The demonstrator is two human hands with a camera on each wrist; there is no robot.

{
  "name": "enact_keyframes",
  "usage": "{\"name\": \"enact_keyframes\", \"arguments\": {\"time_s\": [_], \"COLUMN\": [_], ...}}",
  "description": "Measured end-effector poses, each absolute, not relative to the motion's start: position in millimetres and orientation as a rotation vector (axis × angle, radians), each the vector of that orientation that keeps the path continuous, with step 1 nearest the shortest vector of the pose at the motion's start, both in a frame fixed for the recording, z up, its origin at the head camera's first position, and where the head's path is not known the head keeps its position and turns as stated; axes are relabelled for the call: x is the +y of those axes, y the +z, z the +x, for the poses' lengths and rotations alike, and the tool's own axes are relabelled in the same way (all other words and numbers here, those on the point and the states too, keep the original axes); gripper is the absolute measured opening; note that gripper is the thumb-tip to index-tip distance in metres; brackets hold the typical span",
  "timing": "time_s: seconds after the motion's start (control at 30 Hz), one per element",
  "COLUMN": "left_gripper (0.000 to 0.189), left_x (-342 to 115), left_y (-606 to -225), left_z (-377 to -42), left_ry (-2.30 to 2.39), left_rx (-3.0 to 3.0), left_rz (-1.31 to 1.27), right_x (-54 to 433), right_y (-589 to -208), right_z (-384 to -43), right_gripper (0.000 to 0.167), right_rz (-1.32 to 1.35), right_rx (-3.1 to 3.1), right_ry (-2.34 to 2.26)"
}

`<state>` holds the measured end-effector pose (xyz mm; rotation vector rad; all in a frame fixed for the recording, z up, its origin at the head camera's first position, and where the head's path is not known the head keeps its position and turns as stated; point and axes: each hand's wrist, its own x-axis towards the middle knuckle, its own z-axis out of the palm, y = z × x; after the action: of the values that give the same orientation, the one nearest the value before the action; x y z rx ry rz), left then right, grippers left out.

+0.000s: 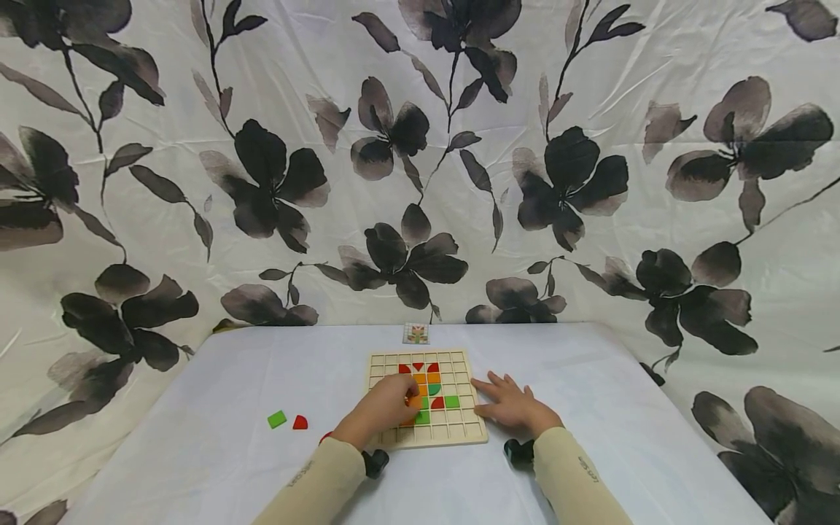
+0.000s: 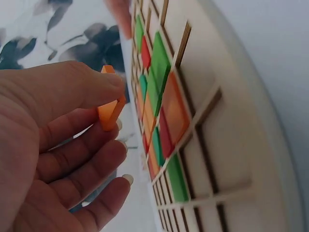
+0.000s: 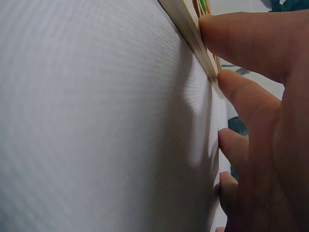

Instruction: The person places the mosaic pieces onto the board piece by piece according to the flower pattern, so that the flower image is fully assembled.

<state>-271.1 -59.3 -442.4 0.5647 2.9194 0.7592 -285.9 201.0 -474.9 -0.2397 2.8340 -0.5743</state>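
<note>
Between thumb and fingers my left hand point(image 1: 382, 408) pinches a small orange tile point(image 2: 109, 112), held above the left part of a wooden grid board point(image 1: 453, 435). Red, orange and green tiles fill several of the board's squares, among them a green tile point(image 1: 451, 402) and a red quarter-round tile point(image 1: 437, 402). My left hand hides part of this pattern in the head view. At the board's right edge lies my right hand point(image 1: 517, 406), its fingers spread and its thumb and a fingertip touching the rim.
On the white table point(image 1: 216, 386), left of the board, lie a loose green tile point(image 1: 277, 419) and a red quarter-round tile point(image 1: 300, 423). Another red piece point(image 1: 325, 437) shows partly beside my left wrist. A small pattern card point(image 1: 416, 334) lies behind the board, before a floral cloth point(image 1: 394, 277).
</note>
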Motion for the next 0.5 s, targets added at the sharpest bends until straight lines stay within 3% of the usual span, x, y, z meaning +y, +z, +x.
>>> {"name": "enact_keyframes", "arguments": {"time_s": [0.5], "left_gripper": [0.016], "left_x": [-36.7], "left_y": [-457.0], "left_z": [-265.4], "left_ry": [0.681], "left_rx": [2.920], "left_rz": [0.695], "right_x": [201.3], "right_y": [-473.3], "right_z": [-284.8], "right_gripper": [0.061], "right_rz": [-0.245], "right_rx": [2.824], "right_ry": [-0.557]}}
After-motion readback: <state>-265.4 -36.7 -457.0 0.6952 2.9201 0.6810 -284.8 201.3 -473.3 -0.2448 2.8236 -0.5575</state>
